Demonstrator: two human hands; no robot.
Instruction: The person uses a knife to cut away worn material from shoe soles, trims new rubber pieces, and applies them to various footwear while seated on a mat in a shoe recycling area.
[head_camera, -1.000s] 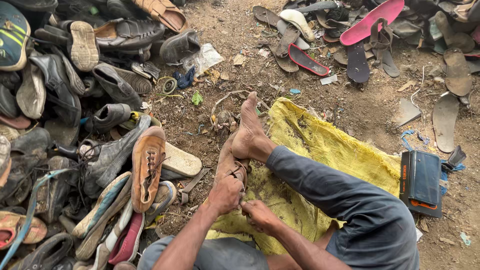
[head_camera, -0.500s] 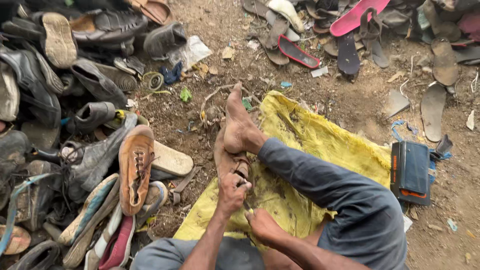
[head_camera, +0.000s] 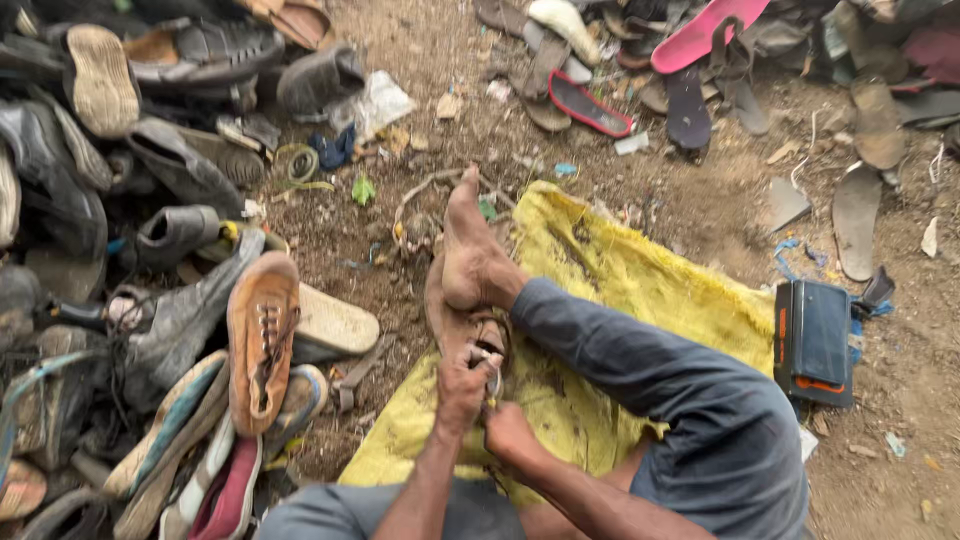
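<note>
**Asha:** Head view first: what are the hands on?

**Ben:** A worn brown sandal (head_camera: 452, 322), lying flat on a yellow sack (head_camera: 640, 290) and pinned under the person's bare foot (head_camera: 470, 250). The left hand (head_camera: 463, 385) is closed around the sandal's strap at the heel end. The right hand (head_camera: 510, 432) sits just beside it, a little nearer the body, fingers curled as if pinching something small; what it grips is too small to tell.

**Asha:** And around the hands?

**Ben:** The sack spreads out beyond and to the right of them, crumpled and stained, with the person's dark blue trouser leg (head_camera: 680, 400) crossing it. Further right, off the sack, a dark blue box with orange trim (head_camera: 815, 340) rests on the ground.

**Asha:** To the left?

**Ben:** A heap of old footwear. Nearest is a tan lace-up shoe (head_camera: 262, 340), sole side down, and a pale sole (head_camera: 335, 322) touching it. Black shoes and boots pile up behind.

**Asha:** The ground itself?

**Ben:** Bare brown dirt, littered with scraps and bits of cord. Well beyond the foot lie more loose soles, among them a pink flip-flop (head_camera: 705, 35). It looks like an outdoor spot
</note>
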